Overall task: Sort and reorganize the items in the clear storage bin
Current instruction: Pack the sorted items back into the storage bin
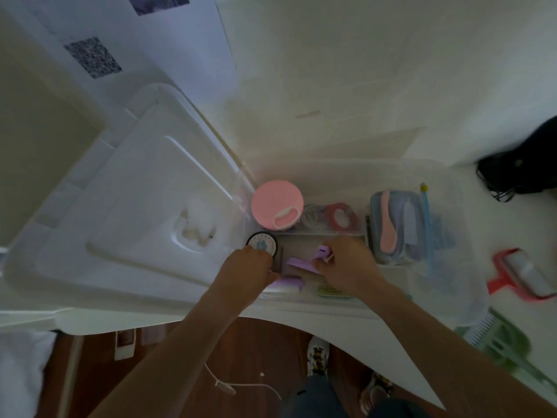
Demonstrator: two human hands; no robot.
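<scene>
White counter [331, 86] fills most of the head view, with the clear storage bin [452, 188] at centre right and its white lid [144, 212] lying to the left. Inside, a purple clip [301, 262] lies with its long axis running left to right, under both hands. The right hand [346, 263] curls its grip around the clip's right end; the left hand [247, 267] is curled by the clip's left side, and I cannot tell what its grip holds. A pink round container [277, 208] stands behind, a round tin [262, 243] beside the left hand, a zip pouch [394, 224] to the right. Outside, at the right edge, lie a red tool [524, 274] and a green comb [497, 336].
</scene>
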